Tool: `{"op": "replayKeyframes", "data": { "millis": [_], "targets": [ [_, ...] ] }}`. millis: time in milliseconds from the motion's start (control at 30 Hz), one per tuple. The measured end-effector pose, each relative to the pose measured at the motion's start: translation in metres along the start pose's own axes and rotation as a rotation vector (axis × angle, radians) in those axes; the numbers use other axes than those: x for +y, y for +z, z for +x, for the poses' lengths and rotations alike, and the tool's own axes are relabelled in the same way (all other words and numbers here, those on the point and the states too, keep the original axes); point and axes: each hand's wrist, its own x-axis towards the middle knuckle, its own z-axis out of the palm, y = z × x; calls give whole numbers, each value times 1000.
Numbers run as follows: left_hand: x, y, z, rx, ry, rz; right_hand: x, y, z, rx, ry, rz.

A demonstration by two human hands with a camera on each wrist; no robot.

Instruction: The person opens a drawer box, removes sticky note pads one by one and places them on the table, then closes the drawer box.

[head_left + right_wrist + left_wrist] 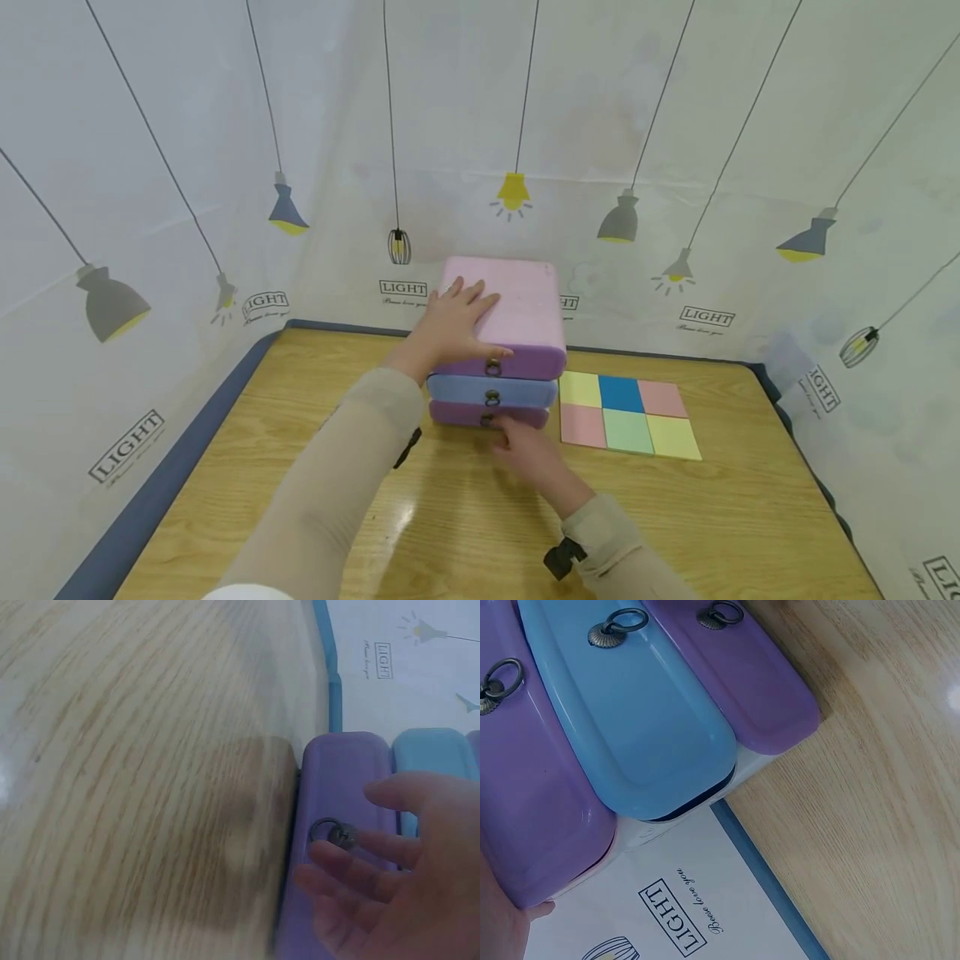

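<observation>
A small chest of drawers (517,300) with a pink top has three stacked drawers: a purple top drawer (544,772), a blue middle drawer (630,712) and a purple bottom drawer (349,769). Each front carries a bronze-coloured ring pull. Spread fingers of my left hand (452,327) rest on the pink top, the thumb near its front edge. Low in front, my right hand (530,454) is at the bottom drawer's ring pull (328,831). Its fingertips touch the ring, fingers slightly bent and thumb held apart. A narrow dark gap shows along the blue drawer's end.
Right of the chest, a mat of coloured squares (628,414) in yellow, blue, pink and green lies on the wooden table (420,533). White cloth walls (600,100) printed with lamps stand behind and at both sides.
</observation>
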Motion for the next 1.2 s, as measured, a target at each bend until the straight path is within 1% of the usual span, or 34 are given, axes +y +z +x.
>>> {"op": "replayKeyframes", "data": {
  "millis": [133, 300, 400, 533, 667, 867, 1000, 1100, 1200],
  "targets": [
    [1, -1, -1, -8, -2, -6, 1, 6, 3, -20, 28, -39],
    [2, -2, -1, -10, -5, -20, -3, 9, 6, 8, 44, -106],
    [2, -3, -2, -11, -7, -20, -7, 10, 7, 8, 32, -140],
    [1, -3, -2, -15, -12, -28, -8, 16, 9, -23, 10, -195],
    [1, -4, -1, -18, -12, -42, -8, 21, 8, -27, 8, -232],
    [0, -5, 1, -20, -13, -45, -13, 17, 10, -14, -12, -231],
    [0, -6, 2, -25, -12, -46, -11, 14, 13, -4, -68, -264],
    [0, -5, 2, -24, -10, -34, -10, 12, 16, -22, -83, -281],
    [-1, -4, 3, -22, -4, -21, -12, 11, 17, -72, -58, -290]
  ]
}}
